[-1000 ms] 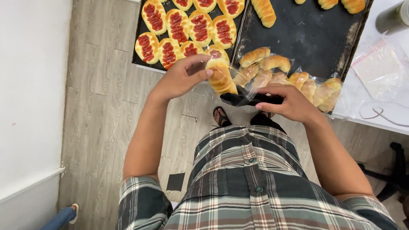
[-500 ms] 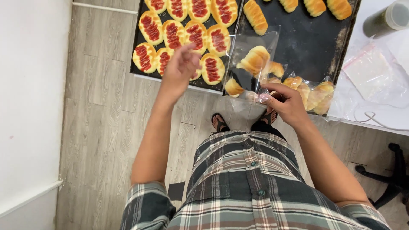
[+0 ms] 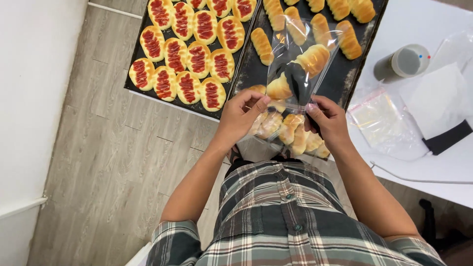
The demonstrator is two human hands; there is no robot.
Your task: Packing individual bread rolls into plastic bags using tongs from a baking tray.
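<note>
Head view, looking down: both hands hold up a clear bag [image 3: 300, 66] with a golden roll [image 3: 308, 61] inside it. Left hand [image 3: 240, 116] pinches the bag's lower left corner between thumb and fingers; right hand [image 3: 327, 118] pinches the lower right corner — both closed on the plastic. The bag hangs over a dark tray [image 3: 362, 54] of plain rolls, with bagged rolls [image 3: 288, 133] just below the hands. Beside that, a second tray [image 3: 139, 93] carries round buns [image 3: 189, 54] with red stripes. To the right, a white table [image 3: 443, 162] bears a stack of bags [image 3: 382, 120] and a cup [image 3: 406, 61] — well apart from the hands.
</note>
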